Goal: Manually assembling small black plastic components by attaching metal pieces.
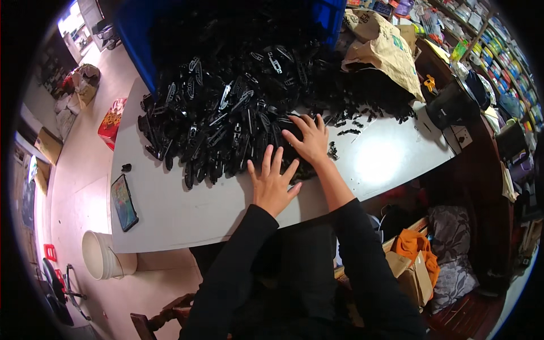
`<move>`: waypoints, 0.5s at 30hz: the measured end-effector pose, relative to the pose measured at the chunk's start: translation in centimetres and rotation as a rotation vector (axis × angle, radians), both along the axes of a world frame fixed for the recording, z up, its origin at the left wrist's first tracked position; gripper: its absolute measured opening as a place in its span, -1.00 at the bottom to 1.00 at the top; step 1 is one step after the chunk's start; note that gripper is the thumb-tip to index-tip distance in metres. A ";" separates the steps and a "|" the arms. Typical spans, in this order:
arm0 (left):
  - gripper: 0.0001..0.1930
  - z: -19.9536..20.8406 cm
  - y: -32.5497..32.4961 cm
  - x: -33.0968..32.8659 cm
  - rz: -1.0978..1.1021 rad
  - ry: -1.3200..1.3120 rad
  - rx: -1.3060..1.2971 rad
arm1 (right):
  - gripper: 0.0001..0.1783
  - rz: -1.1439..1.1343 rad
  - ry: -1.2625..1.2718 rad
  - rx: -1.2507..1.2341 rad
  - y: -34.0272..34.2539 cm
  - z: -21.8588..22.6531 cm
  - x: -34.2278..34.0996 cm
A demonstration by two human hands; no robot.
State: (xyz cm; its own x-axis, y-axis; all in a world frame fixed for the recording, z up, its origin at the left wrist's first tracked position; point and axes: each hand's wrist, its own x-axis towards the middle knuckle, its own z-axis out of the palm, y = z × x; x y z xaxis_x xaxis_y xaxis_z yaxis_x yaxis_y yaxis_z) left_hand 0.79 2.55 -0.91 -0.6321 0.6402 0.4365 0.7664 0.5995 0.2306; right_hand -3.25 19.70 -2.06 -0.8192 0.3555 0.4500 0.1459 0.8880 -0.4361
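Note:
A large heap of slim black plastic pieces (224, 116) spreads over the white table (164, 209), many of them long and hollow in the middle. My left hand (271, 182) is palm down at the heap's near edge, fingers spread, fingertips touching the black pieces. Just beyond it to the right, my right hand (310, 141) reaches over the heap with its fingers apart and bent slightly. Neither hand shows anything held. Part of the heap between the two hands is hidden in shadow. Smaller black bits (350, 131) lie scattered to the right.
A blue bin (136, 42) stands behind the heap, and a brown paper sack (385, 51) lies at the back right. Towards the left edge rests a phone (124, 203). A black container (453, 105) sits at the right; a white bucket (96, 255) is on the floor.

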 end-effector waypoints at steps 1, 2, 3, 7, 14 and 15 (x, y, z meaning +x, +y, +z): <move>-0.48 0.0 -0.2 0.0 0.013 0.021 0.001 | -0.42 0.013 0.020 0.001 -0.5 0.0 0.0; -0.49 0.1 -0.6 0.1 0.022 0.017 -0.008 | -0.43 0.038 0.041 0.007 -0.9 0.1 0.1; -0.49 0.3 -1.1 0.3 0.033 0.012 -0.016 | -0.44 0.059 0.039 -0.003 -1.7 0.0 0.4; -0.49 0.6 -3.0 1.1 0.052 -0.023 -0.041 | -0.44 0.079 0.078 -0.065 -4.1 -0.3 1.2; -0.47 0.9 -7.9 2.3 0.119 -0.025 -0.049 | -0.44 0.084 0.108 -0.040 -10.1 -0.3 2.0; -0.46 0.9 -8.6 2.4 0.134 -0.019 -0.057 | -0.43 0.086 0.111 -0.043 -10.9 -0.3 2.0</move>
State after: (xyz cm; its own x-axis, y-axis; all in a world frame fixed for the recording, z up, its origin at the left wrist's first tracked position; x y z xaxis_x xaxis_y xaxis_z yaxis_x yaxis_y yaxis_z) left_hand 3.20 -6.03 0.00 -0.7215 0.5727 0.3893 0.6743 0.7089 0.2067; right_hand -1.27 8.77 -2.34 -0.7937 0.3072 0.5251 0.0193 0.8754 -0.4829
